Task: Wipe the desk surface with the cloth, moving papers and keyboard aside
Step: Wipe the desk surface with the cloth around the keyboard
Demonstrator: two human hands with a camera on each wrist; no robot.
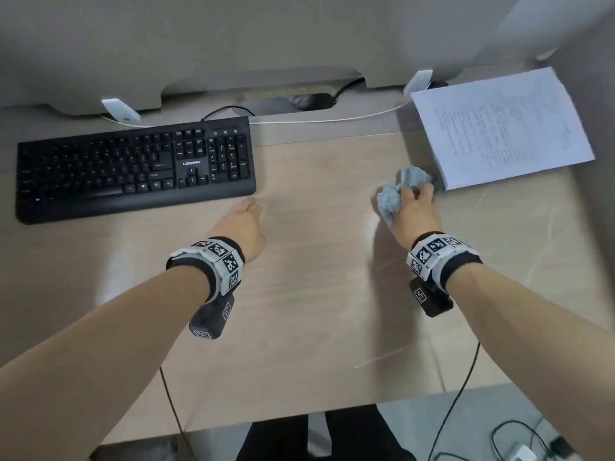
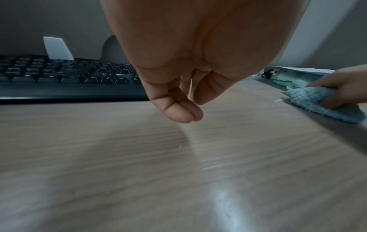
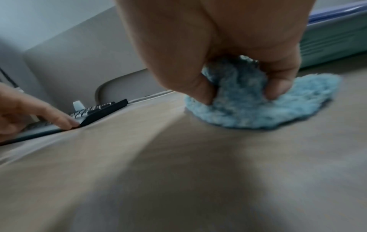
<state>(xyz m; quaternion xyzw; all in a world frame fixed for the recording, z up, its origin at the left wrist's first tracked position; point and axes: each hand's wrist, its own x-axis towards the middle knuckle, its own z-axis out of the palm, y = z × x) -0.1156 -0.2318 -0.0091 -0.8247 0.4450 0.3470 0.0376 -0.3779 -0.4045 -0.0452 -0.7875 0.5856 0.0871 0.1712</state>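
**Wiping under way on the right side of the desk, keyboard and papers already set aside**

Nearest the front edge, the desk point(image 1: 299, 311) is bare wood grain, with faint streaks showing toward the right side. Above it the two forearms reach in, each with a wrist band.

Further in, the left hand point(image 1: 244, 224) hangs just over the desk with nothing in it, its fingers point(image 2: 178, 113) loosely curled and close together, the tips near the front right corner of the keyboard point(image 1: 133, 168). Whether they touch the keyboard cannot be told. Toward the right side, the right hand point(image 1: 414, 207) grips the bunched blue cloth point(image 1: 389, 201), thumb and fingers point(image 3: 278, 87) curled into it, pressing it down on the desk.

Further back, the keyboard lies along the left part of the back edge. The papers point(image 1: 499, 128) sit at the back right corner, their front corner just beside the cloth. A white cable point(image 1: 332, 119) runs along the back edge between them.

The step in hand looks like the wiping itself. The next move probably calls for sweeping the cloth across the open middle without catching the papers, then shifting the keyboard with the free hand to reach the strip beneath it.
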